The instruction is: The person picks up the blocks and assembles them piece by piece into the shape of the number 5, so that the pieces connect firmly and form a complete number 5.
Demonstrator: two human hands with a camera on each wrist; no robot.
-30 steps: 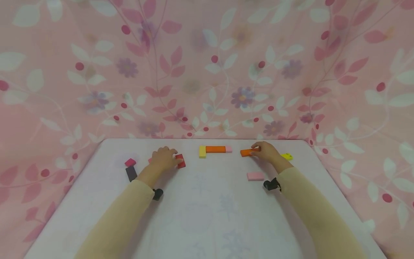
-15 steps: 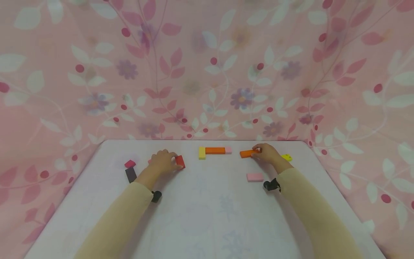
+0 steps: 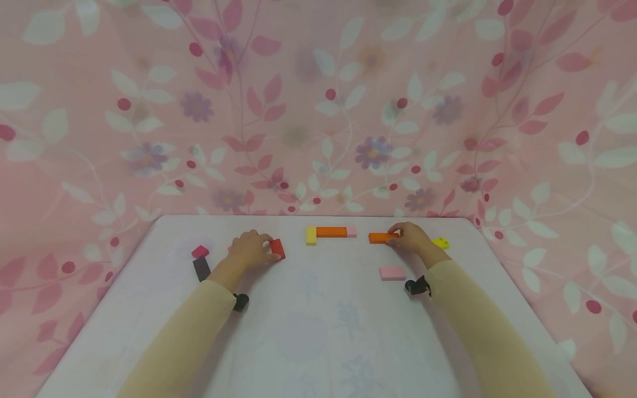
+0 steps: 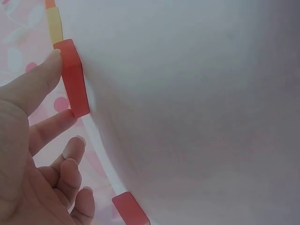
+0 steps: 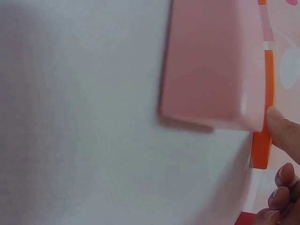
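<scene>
My left hand (image 3: 249, 250) pinches a red block (image 3: 277, 249) by its two ends, between thumb and index finger, while the other fingers curl loosely; the left wrist view shows this red block (image 4: 75, 79) close up. On the right, my right hand (image 3: 410, 237) holds the right part of an orange block (image 3: 379, 238), its thumb on the near side in the right wrist view. Between the hands lies a joined row: a yellow block (image 3: 311, 236), a longer orange block (image 3: 331, 232) and a small pink block (image 3: 351, 231). A gap separates that row from the held orange block.
A pink block (image 3: 392, 273) lies in front of my right hand. A bright yellow piece (image 3: 441, 243) sits partly behind the right wrist. At left are a crimson block (image 3: 200, 251) and a black block (image 3: 201, 268). Patterned cloth (image 3: 318, 110) rises behind the white table (image 3: 298, 331).
The orange block in my right hand has turned slightly and now lies more nearly in line with the row. My left hand and the red block have hardly moved.
</scene>
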